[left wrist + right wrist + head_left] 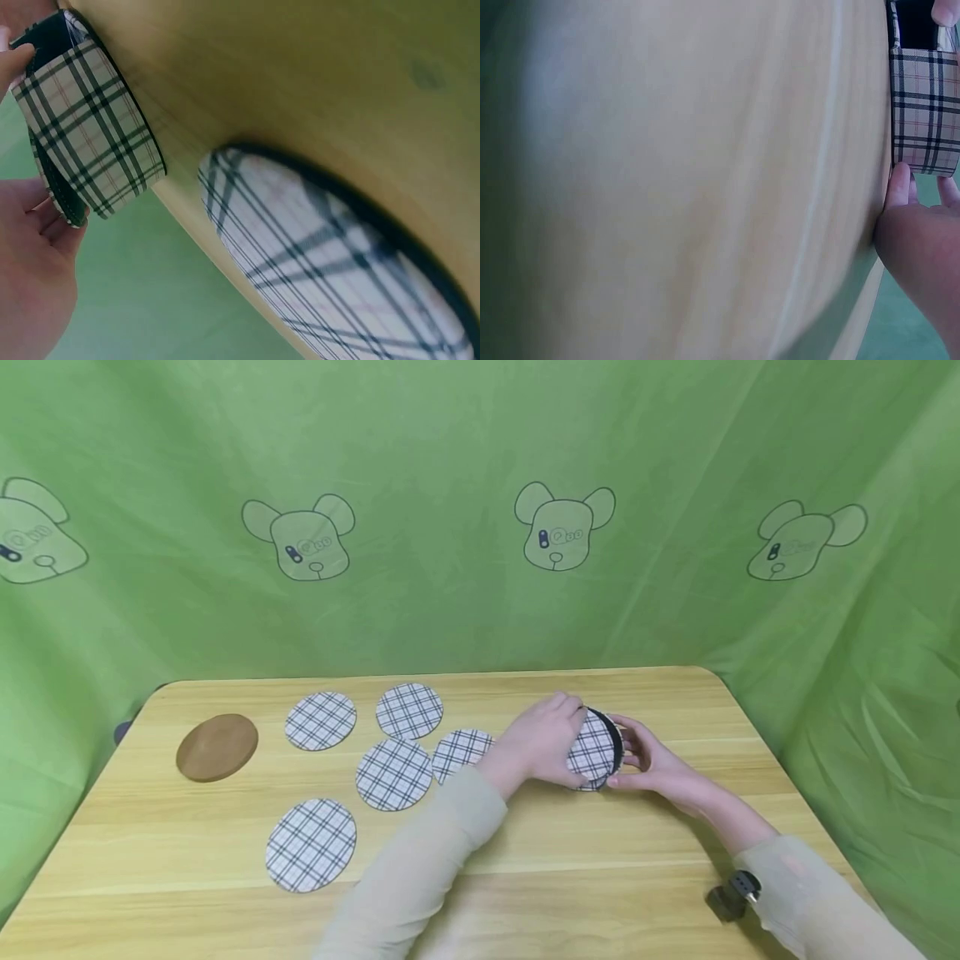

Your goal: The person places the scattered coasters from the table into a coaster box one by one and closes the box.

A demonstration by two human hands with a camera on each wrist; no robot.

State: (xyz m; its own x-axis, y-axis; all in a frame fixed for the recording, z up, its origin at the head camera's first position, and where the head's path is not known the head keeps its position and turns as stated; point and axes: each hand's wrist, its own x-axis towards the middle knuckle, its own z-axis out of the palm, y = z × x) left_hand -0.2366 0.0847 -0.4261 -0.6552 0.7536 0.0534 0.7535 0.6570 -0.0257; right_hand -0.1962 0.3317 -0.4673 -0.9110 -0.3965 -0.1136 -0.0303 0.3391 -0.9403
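Observation:
A round plaid coaster holder (pixel 94 131) with a dark inside and a cutout in its wall stands on the table, right of centre. My left hand (pixel 542 745) grips a plaid coaster (pixel 592 747) by its edges at the holder's top. That coaster lies off-centre, leaving a dark crescent of the inside showing on the right. From the right, the curled fingers and thumb of my right hand (pixel 660 770) hold the holder's side. In the right wrist view, fingertips touch the base of the plaid wall. How many coasters sit inside is hidden.
Several plaid round coasters (pixel 393 774) lie flat and spread out on the wooden table (pixel 570 893), left of the hands. Farther left rests a brown disc (pixel 217 747). Behind the table hangs a green curtain (pixel 435 527). A small black device (pixel 735 893) is at the right wrist.

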